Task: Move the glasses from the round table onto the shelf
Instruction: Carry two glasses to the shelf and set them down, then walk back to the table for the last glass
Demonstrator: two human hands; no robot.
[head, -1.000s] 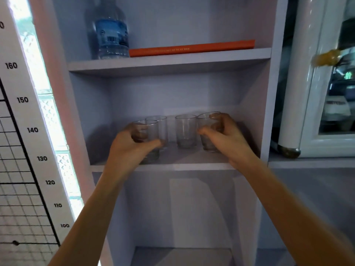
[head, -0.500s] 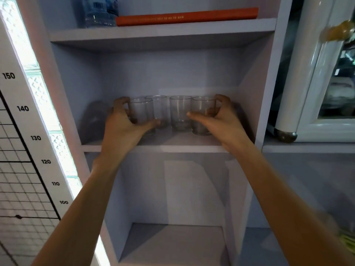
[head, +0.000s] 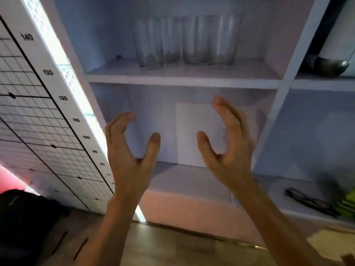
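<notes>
— Where are the glasses [head: 185, 41] sitting?
— I'm seeing them standing together on the shelf [head: 182, 78]. My left hand [head: 130, 156] and right hand [head: 228, 150] are hovering below, fingers released, gripping nothing.

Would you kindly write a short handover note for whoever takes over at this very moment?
Left hand: open, empty, in front of the lower compartment.
Right hand: the same, beside it.
Glasses: four, blurred, upright in a row on the shelf, touched by neither hand.
Done: those glasses are placed.
To do: the round table is out of view; check it for more glasses.
</notes>
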